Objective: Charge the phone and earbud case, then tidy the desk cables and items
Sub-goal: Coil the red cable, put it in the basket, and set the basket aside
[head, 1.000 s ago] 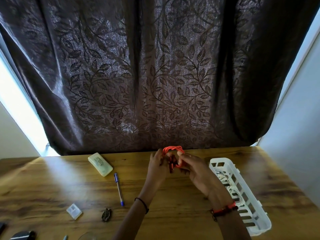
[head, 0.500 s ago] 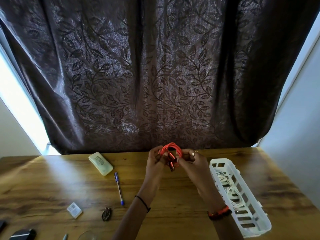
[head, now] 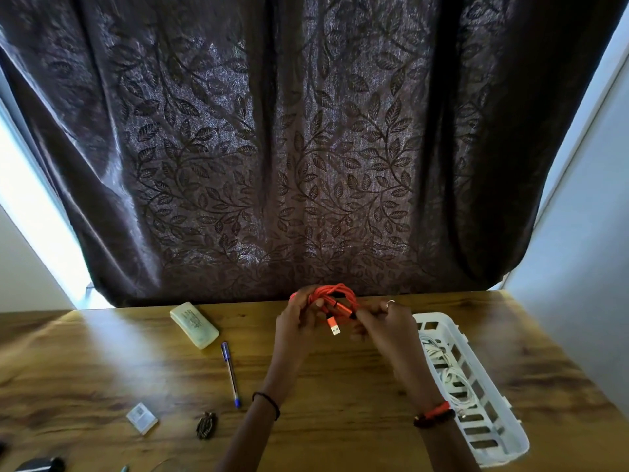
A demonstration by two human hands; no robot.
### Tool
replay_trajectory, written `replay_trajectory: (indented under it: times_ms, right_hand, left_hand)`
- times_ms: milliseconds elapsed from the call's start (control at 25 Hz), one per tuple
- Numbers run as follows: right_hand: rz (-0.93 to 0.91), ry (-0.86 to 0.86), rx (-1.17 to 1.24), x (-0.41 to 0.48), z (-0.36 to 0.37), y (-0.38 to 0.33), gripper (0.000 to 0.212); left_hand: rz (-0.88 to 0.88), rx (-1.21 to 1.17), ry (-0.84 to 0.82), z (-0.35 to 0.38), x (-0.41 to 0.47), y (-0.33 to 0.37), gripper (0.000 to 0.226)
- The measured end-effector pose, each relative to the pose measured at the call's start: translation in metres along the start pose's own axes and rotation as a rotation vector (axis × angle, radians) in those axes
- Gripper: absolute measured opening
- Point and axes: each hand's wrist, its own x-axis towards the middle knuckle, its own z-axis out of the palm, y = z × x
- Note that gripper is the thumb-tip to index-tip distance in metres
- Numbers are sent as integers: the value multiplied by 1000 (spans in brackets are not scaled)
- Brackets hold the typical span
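Orange cable (head: 332, 296), coiled into a small bundle, is held up over the far middle of the worktop (head: 340, 420), both hands clamped on it. Left hand (head: 299, 321) pinches the coil's 9 o'clock side; right hand (head: 384, 323) grips the 3 o'clock side, fingers near the loose ends. 1 USB plug (head: 334, 327) hangs free below the coil at 6 o'clock; a 2nd connector sits tight against the loops.

Step in hand, as I read it: securing the coil before stowing. To do it well: keep the left pinch firm so loops do not spring open, wrap the tail around the bundle's waist, and tuck the plug through instead of leaving it dangling to snag.

White basket (head: 510, 447) lies at 4 o'clock from the hands, already holding white cables (head: 452, 379); likely destination. Lay the coil flat on top.

Still loose at 8 o'clock: pen (head: 230, 374), pale case (head: 194, 323), small white packet (head: 142, 417), dark clip (head: 206, 425).
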Motion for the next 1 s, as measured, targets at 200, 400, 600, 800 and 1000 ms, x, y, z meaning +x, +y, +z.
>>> replay_trajectory:
  times_ms: [200, 400, 600, 800, 1000]
  right_hand:
    - [91, -247, 475, 3, -18, -2, 15]
    - [54, -172, 646, 2, -15, -6, 11]
    - [218, -33, 848, 3, -13, -15, 24]
    - [256, 47, 891, 8, -14, -12, 18]
    - [177, 0, 841, 0, -16, -11, 17]
  left_hand:
    - [71, 173, 62, -11, -5, 4, 29]
    - [155, 272, 138, -6, -1, 11, 25]
    - [213, 412, 133, -2, -3, 11, 29]
    - [158, 206, 59, 8, -1, 11, 28]
    - [97, 209, 11, 17, -4, 5, 34]
